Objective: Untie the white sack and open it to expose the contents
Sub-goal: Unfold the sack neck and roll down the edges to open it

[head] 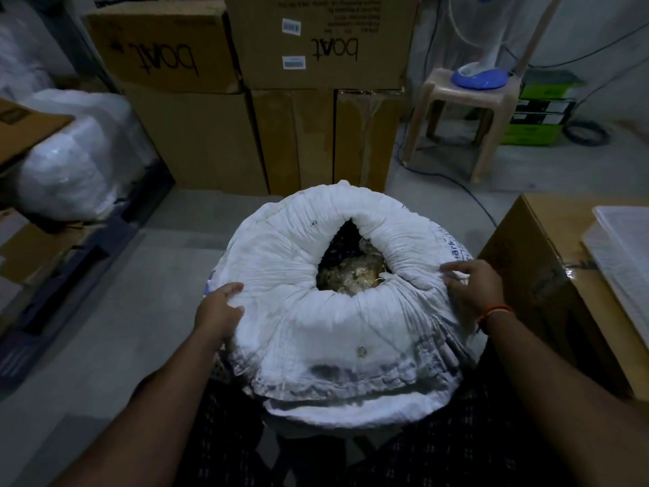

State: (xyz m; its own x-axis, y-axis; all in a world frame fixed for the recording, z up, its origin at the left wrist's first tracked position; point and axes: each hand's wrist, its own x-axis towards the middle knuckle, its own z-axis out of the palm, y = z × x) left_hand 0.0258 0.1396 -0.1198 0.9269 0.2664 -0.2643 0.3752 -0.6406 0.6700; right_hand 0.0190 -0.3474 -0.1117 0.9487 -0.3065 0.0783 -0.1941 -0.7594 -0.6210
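Observation:
The white sack stands on the floor between my legs, its top rolled down into a thick ring. In the middle of the ring a gap shows the contents, pale crumpled stuff with something dark behind it. My left hand grips the rolled cloth on the sack's left side. Over on the right rim my right hand presses on the folds, fingers curled into the fabric; an orange thread band circles that wrist. No tie or string is visible on the sack.
Stacked cardboard boxes stand right behind the sack. A plastic stool with a blue fan base is at back right, cables trailing on the floor. A box with white trays is close on the right. White plastic bags lie at left.

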